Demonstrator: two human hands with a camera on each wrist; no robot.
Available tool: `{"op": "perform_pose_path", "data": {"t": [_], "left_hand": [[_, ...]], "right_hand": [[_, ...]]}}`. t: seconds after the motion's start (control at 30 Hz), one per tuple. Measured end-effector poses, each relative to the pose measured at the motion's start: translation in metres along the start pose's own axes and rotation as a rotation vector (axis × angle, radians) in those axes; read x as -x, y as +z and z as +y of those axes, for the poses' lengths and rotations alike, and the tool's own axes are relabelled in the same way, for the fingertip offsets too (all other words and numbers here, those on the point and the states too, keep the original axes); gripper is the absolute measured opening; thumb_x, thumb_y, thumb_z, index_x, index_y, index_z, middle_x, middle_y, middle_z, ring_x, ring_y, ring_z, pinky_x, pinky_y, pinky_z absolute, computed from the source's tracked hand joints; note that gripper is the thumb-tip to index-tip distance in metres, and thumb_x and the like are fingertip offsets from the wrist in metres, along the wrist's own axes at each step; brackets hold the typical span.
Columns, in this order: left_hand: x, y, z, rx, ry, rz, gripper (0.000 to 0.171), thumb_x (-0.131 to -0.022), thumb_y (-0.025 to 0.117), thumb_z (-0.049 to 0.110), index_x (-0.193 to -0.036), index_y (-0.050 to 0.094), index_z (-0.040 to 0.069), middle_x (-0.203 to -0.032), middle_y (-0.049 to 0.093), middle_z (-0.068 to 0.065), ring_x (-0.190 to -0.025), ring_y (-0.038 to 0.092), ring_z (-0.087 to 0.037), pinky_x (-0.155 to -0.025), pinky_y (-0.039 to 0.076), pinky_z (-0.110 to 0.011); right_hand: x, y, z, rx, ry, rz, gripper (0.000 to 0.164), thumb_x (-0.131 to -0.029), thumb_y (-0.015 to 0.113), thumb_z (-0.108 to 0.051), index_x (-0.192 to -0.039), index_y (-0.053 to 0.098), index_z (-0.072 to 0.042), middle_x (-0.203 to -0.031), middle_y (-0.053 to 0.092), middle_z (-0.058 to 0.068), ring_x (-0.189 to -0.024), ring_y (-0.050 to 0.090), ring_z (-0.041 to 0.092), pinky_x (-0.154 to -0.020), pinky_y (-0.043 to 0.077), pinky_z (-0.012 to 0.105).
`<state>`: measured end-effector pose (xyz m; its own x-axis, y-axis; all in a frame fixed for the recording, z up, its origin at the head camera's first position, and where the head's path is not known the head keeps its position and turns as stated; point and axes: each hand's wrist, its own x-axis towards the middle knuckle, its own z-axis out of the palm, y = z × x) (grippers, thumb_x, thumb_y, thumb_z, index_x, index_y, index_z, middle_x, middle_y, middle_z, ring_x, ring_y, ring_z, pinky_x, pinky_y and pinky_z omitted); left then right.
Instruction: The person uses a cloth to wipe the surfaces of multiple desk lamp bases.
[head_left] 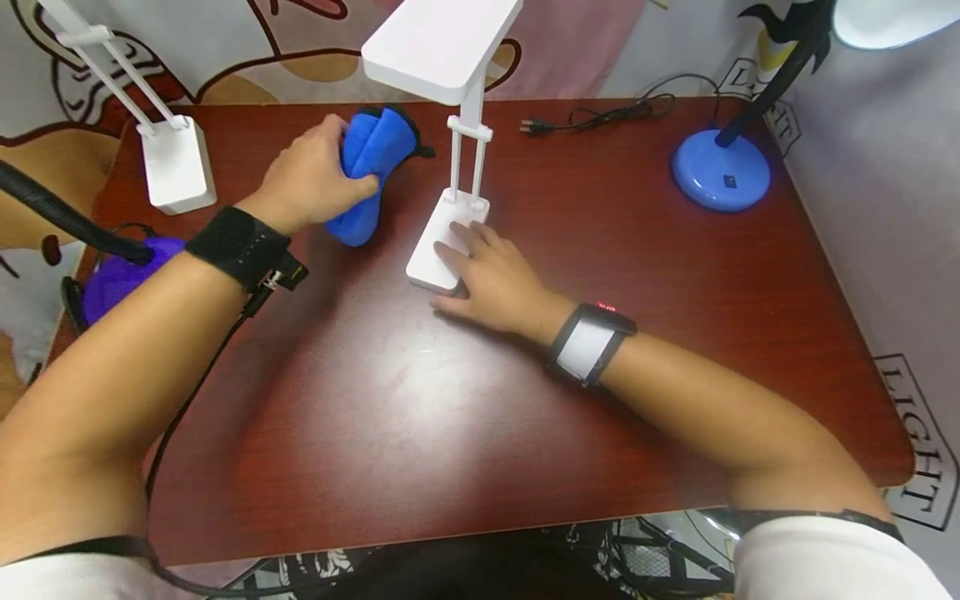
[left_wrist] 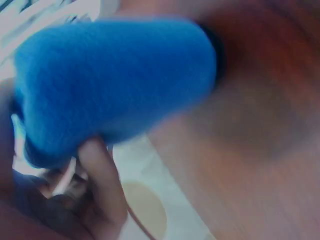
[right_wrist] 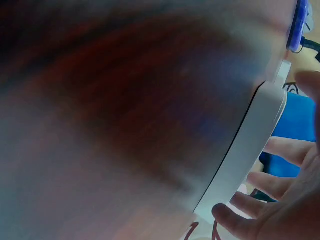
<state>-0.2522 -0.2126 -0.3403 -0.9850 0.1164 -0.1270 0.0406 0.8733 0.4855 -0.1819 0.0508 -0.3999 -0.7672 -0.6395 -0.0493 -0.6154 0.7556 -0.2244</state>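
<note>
My left hand (head_left: 311,175) grips a rolled, fuzzy blue cloth (head_left: 381,142) with black trim near the table's back edge. Its thumb lies across the front of the bundle. Seen from the left wrist, the blue cloth (left_wrist: 115,80) fills much of the view and the fingers hold it from below. A white desk lamp (head_left: 431,254) stands right of the cloth, its flat head raised on two thin rods. My right hand (head_left: 498,279) lies at the right side of the lamp's base, fingers spread and fairly straight over it. The right wrist view shows those fingers along the base (right_wrist: 245,140).
A second white lamp (head_left: 178,167) stands at the back left, with a purple lamp base (head_left: 127,279) in front of it. At the back right are a blue round-based lamp (head_left: 722,171) and a black plug cord (head_left: 592,121). Patterned curtains border the brown table (head_left: 675,400).
</note>
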Motion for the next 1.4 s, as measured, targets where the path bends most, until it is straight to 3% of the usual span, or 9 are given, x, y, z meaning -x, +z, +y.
{"op": "perform_pose_path", "data": {"t": [0.1, 0.3, 0.57, 0.63, 0.83, 1.13, 1.27, 1.4], "left_hand": [[0.001, 0.018, 0.016, -0.129, 0.012, -0.048, 0.079, -0.095, 0.068, 0.044, -0.154, 0.036, 0.001, -0.14, 0.056, -0.029, -0.122, 0.061, -0.049, -0.099, 0.051, -0.068], [0.013, 0.046, 0.043, -0.175, 0.087, -0.222, 0.084, -0.094, 0.068, 0.047, -0.151, 0.033, -0.002, -0.132, 0.062, -0.029, -0.112, 0.068, -0.045, -0.094, 0.057, -0.062], [0.034, 0.05, 0.049, -0.154, 0.084, -0.379, 0.08, -0.098, 0.065, 0.043, -0.151, 0.028, -0.005, -0.121, 0.064, -0.026, -0.092, 0.072, -0.036, -0.074, 0.064, -0.048], [0.03, 0.051, 0.049, -0.132, 0.074, -0.361, 0.078, -0.099, 0.064, 0.042, -0.151, 0.028, -0.004, -0.121, 0.064, -0.027, -0.092, 0.071, -0.036, -0.073, 0.064, -0.047], [0.015, 0.055, 0.051, -0.107, 0.055, -0.297, 0.081, -0.1, 0.061, 0.041, -0.156, 0.024, -0.004, -0.132, 0.061, -0.031, -0.106, 0.069, -0.04, -0.089, 0.06, -0.059], [0.041, 0.058, 0.052, -0.154, 0.113, -0.364, 0.07, -0.096, 0.065, 0.039, -0.141, 0.034, -0.005, -0.116, 0.064, -0.025, -0.095, 0.07, -0.035, -0.082, 0.062, -0.053], [0.038, 0.044, 0.046, -0.232, 0.137, -0.358, 0.067, -0.097, 0.064, 0.036, -0.145, 0.039, -0.004, -0.121, 0.065, -0.027, -0.1, 0.069, -0.038, -0.083, 0.06, -0.056], [0.017, 0.022, 0.034, -0.28, 0.099, -0.256, 0.068, -0.102, 0.061, 0.032, -0.156, 0.037, -0.002, -0.138, 0.06, -0.032, -0.119, 0.065, -0.048, -0.094, 0.054, -0.067]], "right_hand": [[0.0, 0.001, -0.001, 0.033, -0.006, -0.008, 0.076, -0.097, 0.067, -0.055, -0.159, 0.046, -0.015, -0.166, 0.038, 0.017, -0.153, 0.035, 0.043, -0.116, 0.042, 0.058], [-0.001, -0.003, 0.002, 0.055, -0.037, 0.002, 0.069, -0.1, 0.067, -0.048, -0.157, 0.049, -0.014, -0.163, 0.043, 0.019, -0.149, 0.041, 0.043, -0.114, 0.046, 0.059], [0.002, -0.007, 0.011, 0.015, -0.067, 0.027, 0.066, -0.096, 0.073, -0.041, -0.153, 0.054, -0.012, -0.158, 0.049, 0.021, -0.147, 0.045, 0.045, -0.118, 0.042, 0.057], [0.003, -0.007, 0.012, 0.016, -0.082, 0.032, 0.065, -0.096, 0.073, -0.041, -0.152, 0.056, -0.011, -0.158, 0.049, 0.022, -0.146, 0.045, 0.045, -0.118, 0.042, 0.056], [0.004, -0.007, 0.014, 0.017, -0.106, 0.034, 0.063, -0.096, 0.073, -0.039, -0.15, 0.057, -0.008, -0.157, 0.05, 0.024, -0.147, 0.045, 0.046, -0.122, 0.038, 0.054], [0.008, -0.009, 0.019, 0.01, -0.132, 0.04, 0.064, -0.095, 0.074, -0.035, -0.149, 0.057, -0.005, -0.157, 0.052, 0.02, -0.149, 0.044, 0.04, -0.127, 0.029, 0.05], [0.01, -0.011, 0.017, 0.016, -0.112, 0.024, 0.062, -0.096, 0.073, -0.036, -0.15, 0.057, -0.009, -0.158, 0.049, 0.022, -0.149, 0.043, 0.044, -0.122, 0.037, 0.054], [0.01, -0.01, 0.014, 0.016, -0.106, 0.01, 0.06, -0.097, 0.073, -0.036, -0.149, 0.059, -0.012, -0.159, 0.049, 0.022, -0.149, 0.042, 0.046, -0.116, 0.044, 0.057]]}}
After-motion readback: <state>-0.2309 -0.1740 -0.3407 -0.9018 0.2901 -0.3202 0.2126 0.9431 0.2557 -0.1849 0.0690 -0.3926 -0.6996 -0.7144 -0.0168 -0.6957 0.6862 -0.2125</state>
